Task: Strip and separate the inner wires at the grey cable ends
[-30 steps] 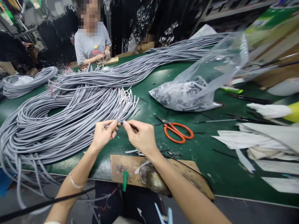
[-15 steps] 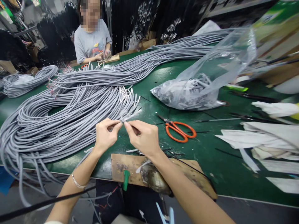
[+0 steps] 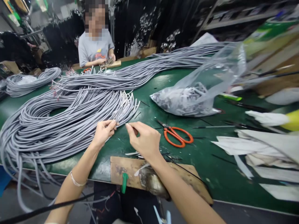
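Note:
A big bundle of grey cables lies across the green table, its cut ends fanned out near the middle. My left hand pinches the end of one grey cable at the edge of that fan. My right hand is closed in a pinch just to the right of it, holding something thin that I cannot make out. The two hands are a little apart. A worn wooden block sits at the table's front edge under my right wrist.
Orange-handled scissors lie right of my hands. A clear plastic bag of grey scraps sits behind them. White paper strips cover the right side. Another person works at the far end. A second cable coil lies far left.
My hands were touching at the cable end; now they have drawn slightly apart, the right hand moving right. The view has shifted a little.

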A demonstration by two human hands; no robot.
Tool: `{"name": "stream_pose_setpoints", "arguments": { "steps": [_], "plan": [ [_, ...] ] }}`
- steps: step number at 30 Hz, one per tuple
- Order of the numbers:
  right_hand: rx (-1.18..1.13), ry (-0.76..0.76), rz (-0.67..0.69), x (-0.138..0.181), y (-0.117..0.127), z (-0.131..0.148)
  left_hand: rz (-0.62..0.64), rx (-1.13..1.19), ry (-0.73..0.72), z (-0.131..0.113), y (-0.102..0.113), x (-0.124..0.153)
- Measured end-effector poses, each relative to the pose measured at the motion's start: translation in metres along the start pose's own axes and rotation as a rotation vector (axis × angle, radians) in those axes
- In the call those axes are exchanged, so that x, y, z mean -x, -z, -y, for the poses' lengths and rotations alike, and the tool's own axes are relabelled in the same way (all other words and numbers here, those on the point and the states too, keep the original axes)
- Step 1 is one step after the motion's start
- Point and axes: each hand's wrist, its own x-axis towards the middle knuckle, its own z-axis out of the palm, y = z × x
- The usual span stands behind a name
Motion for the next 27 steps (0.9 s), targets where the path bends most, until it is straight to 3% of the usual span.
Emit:
{"name": "stream_pose_setpoints", "arguments": {
  "steps": [9,20,27],
  "plan": [
    [0.155,0.058,-0.099,-0.0032,0.0008,-0.0019,0.085,-0.001,0.016,-0.0069,-0.0055,0.0070],
    [-0.090,-0.028,-0.023,-0.0022,-0.0020,-0.0022,0.097,-0.023,0.024,-0.0064,-0.0061,0.0085],
    [-0.052,-0.034,-0.020,-0.0014,-0.0006,-0.0008,0.056,-0.019,-0.012,-0.0057,-0.0053,0.0079]
  ]
}}
